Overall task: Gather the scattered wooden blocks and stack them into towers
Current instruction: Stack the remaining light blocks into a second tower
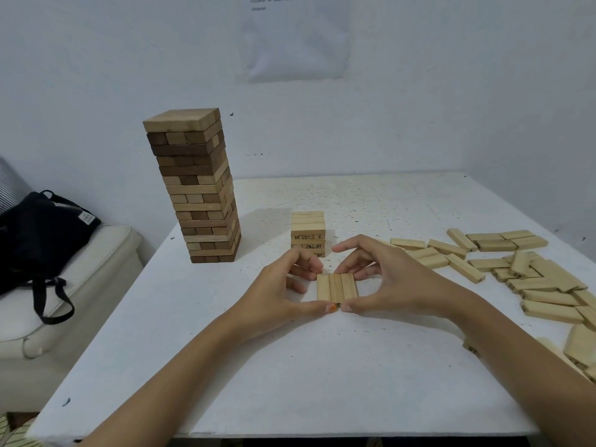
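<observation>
We pinch the three-block row [337, 287] between left hand [280, 295] and right hand [390, 279], long axes pointing away, short tower [308, 227] just beyond, slightly left.

A white, flat surface [290, 382] with dark specks and scuffs fills the middle of the view and runs to a pale bluish-white wall [96, 59] at the far side. A white sheet of paper [296, 43] with a few lines of small print hangs on that wall. Left of the surface stands a cream cushioned seat [80, 285]. A black fabric bag [42, 233] with loose straps lies on it, and a grey striped cushion [11, 185] shows behind the bag. A striped yellowish cloth [16, 433] shows at the near left corner.
</observation>
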